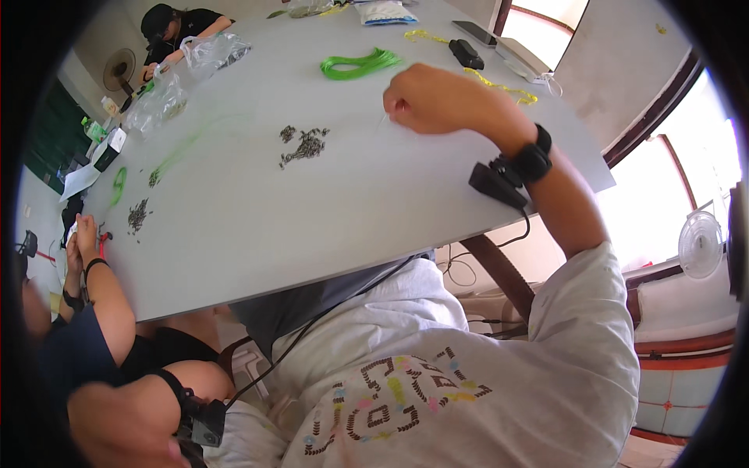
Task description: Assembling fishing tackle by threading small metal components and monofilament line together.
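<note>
1. Nearest the camera, a white printed shirt (468,390) covers the person's torso.
2. Beyond it spreads a grey table (312,222).
3. The left hand (121,427) is low at the left, off the tabletop; it is blurred, so I cannot tell its grip.
4. The right hand (433,100) is clenched over the table; whether it grasps anything is unclear.
5. A green strand bundle (347,69) lies just beyond that fist.
6. Small dark pieces (308,146) lie piled to its left.
</note>
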### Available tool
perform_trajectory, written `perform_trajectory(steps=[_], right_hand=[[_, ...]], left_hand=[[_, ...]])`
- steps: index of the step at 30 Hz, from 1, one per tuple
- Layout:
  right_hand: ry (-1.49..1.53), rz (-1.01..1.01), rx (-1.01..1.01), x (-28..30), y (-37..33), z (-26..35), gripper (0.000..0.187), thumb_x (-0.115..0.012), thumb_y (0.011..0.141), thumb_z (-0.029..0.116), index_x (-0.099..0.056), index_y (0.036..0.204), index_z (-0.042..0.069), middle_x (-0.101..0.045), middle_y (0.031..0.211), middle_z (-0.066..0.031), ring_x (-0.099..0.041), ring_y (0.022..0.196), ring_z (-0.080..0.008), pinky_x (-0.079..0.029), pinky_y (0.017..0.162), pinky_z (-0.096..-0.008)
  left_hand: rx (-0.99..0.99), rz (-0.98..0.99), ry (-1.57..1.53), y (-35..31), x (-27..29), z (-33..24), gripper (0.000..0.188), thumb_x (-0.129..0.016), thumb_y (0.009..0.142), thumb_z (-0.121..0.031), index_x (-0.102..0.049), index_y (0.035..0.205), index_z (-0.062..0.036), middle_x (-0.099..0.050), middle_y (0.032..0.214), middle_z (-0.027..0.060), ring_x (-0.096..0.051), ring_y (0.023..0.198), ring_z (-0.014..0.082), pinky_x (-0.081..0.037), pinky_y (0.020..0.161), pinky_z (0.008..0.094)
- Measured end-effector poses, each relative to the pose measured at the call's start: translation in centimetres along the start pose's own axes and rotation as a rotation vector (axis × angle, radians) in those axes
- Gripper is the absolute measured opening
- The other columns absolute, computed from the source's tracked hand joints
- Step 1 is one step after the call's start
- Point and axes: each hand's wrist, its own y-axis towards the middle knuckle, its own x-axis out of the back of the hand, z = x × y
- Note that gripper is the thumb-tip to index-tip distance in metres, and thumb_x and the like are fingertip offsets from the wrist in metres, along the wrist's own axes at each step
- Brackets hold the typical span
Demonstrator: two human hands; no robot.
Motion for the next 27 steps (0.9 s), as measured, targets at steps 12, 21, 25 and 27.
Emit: perform_trajectory(steps=[12,21,25,27], right_hand=[[0.052,-0.173,0.225,-0.2,-11.9,12.5,0.049,-0.075,0.086,0.033,-0.064,0.115,-0.006,-0.065,0.119,-0.0169,-0.061,0.110,-0.0313,-0.053,0.089,-0.0398],[0.345,-0.312,0.280,1.1,-10.5,12.5,0.009,-0.069,0.078,-0.008,-0.070,0.085,-0.001,-0.073,0.093,-0.0114,-0.071,0.086,-0.0273,-0.058,0.072,-0.0366],[0.786,-0.395,0.064,4.7,-5.5,10.8,0.004,-0.064,0.092,-0.003,-0.067,0.093,-0.004,-0.074,0.089,-0.0142,-0.072,0.084,-0.0200,-0.056,0.079,-0.0326],[1.053,-0.387,-0.045,5.3,-1.4,10.2,0.013,-0.062,0.098,0.004,-0.065,0.103,-0.007,-0.072,0.085,-0.0127,-0.065,0.073,-0.0133,-0.053,0.069,-0.0276]], left_hand=[[0.884,-0.122,0.047,-2.1,5.0,17.4,0.037,-0.065,0.094,-0.008,-0.055,0.129,-0.0021,-0.068,0.089,0.0059,-0.053,0.066,0.0062,-0.044,0.057,0.0211],[0.923,-0.305,-0.201,-4.9,7.7,24.1,0.035,-0.073,0.092,-0.011,-0.060,0.123,-0.0009,-0.072,0.094,0.0047,-0.055,0.065,0.0063,-0.045,0.059,0.0219],[0.959,-0.306,-0.219,-5.5,7.6,23.8,0.025,-0.074,0.092,-0.010,-0.067,0.114,-0.0007,-0.073,0.096,0.0053,-0.057,0.068,0.0069,-0.046,0.061,0.0231],[0.944,-0.302,-0.221,-5.9,7.5,23.7,0.023,-0.074,0.092,-0.010,-0.068,0.112,-0.0006,-0.073,0.096,0.0059,-0.058,0.069,0.0077,-0.047,0.062,0.0235]])
